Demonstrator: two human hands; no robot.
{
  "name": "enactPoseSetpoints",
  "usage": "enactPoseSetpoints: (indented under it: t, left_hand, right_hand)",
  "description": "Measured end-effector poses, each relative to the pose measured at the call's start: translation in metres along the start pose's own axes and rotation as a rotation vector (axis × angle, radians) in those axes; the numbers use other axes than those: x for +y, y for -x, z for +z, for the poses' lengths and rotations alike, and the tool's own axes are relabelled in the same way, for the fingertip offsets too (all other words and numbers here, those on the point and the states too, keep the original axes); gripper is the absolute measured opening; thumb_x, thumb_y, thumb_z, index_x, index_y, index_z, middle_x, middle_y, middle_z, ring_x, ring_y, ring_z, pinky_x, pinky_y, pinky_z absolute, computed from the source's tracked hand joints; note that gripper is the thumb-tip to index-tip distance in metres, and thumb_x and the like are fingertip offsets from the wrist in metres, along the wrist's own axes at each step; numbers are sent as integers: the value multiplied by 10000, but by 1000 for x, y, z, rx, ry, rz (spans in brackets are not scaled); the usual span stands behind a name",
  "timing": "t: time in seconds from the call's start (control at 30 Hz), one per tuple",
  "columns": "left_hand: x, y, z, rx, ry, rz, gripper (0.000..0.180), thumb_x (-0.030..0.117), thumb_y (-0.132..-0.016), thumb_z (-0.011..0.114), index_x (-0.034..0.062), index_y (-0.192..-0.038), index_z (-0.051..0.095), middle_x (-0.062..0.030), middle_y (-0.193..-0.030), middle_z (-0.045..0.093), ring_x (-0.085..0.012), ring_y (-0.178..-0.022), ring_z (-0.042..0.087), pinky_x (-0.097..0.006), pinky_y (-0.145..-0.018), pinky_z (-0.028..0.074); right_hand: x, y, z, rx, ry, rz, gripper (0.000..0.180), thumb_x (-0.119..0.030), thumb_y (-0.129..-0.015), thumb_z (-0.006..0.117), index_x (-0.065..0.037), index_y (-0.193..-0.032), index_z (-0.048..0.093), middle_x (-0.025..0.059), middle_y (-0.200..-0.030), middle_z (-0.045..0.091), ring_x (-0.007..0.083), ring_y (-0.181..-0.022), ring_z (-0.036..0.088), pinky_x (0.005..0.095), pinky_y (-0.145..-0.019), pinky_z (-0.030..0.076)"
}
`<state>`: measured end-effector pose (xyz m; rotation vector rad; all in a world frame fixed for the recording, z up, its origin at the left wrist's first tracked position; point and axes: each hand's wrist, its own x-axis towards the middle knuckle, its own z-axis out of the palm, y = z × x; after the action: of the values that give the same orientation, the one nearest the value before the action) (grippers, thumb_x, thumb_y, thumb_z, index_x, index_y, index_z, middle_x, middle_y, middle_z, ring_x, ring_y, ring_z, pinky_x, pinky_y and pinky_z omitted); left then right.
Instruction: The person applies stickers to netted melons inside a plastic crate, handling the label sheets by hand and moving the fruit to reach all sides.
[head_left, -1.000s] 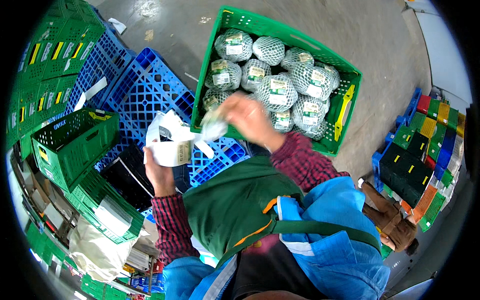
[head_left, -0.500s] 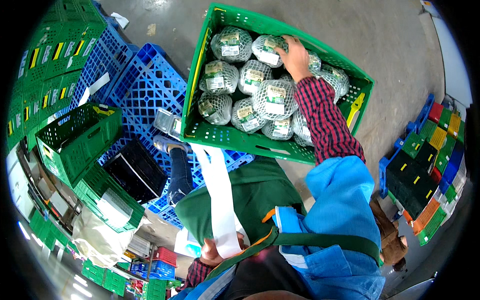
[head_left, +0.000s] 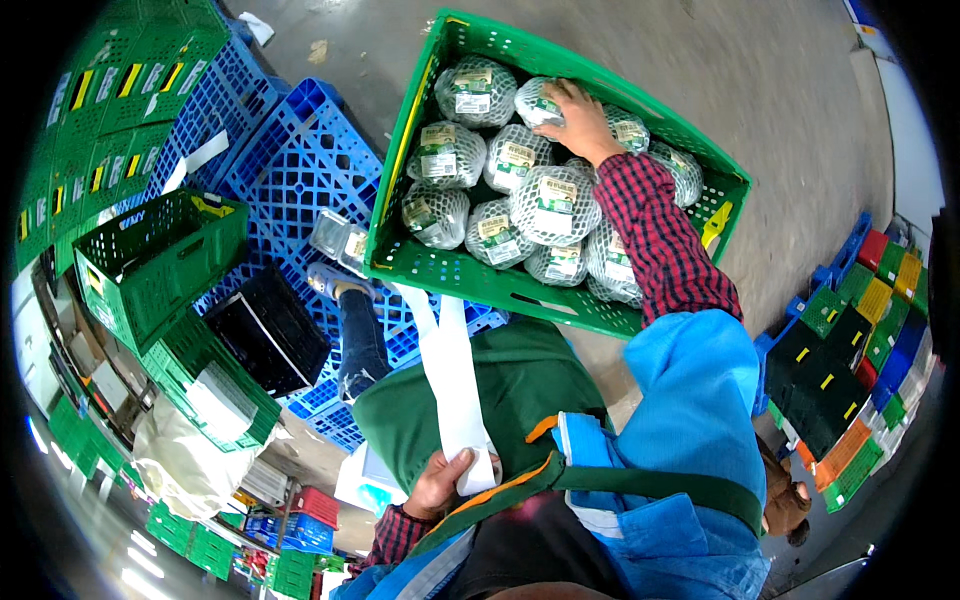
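I watch the left hand (head_left: 437, 486) pinch a white label strip (head_left: 452, 375), which could snag on the green crate (head_left: 442, 270) because it hangs so close, while the half-curled right hand (head_left: 583, 120) covers a netted pack (head_left: 531, 105) inside, grip unclear.

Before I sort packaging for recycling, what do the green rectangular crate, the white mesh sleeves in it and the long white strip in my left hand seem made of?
Green rectangular crate: likely rigid, semi-glossy plastic; perforated walls.

White mesh sleeves: probably soft foam netting, given the diamond-shaped openings.

Long white strip in your left hand: smooth, bends like paper; plastic film possible.
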<state>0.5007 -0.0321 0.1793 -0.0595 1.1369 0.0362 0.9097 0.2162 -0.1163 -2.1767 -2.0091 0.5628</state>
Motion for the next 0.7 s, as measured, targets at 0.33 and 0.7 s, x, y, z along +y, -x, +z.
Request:
enactPoseSetpoints:
  t: [0.33,0.7]
  left_hand:
    - [20,-28,-43,405,129,490,391,338,-974,488,-16,-1097,600,-90,-955,664,-145,-784,640,-302,-700,530]
    - [72,-27,-138,446,520,958,352,275,-1006,458,-10,-1168,585,-87,-1052,664,-158,-911,655,-290,-790,536]
  right_hand:
    - [-57,-1,3,271,-9,27,599,-293,-701,785,-35,-1185,545,190,-1140,565,363,-1027,545,473,-873,439]
    - [-400,120,-46,-840,-914,-874,363,-125,-803,688,-63,-1154,625,152,-964,667,312,-894,635,381,-803,496]
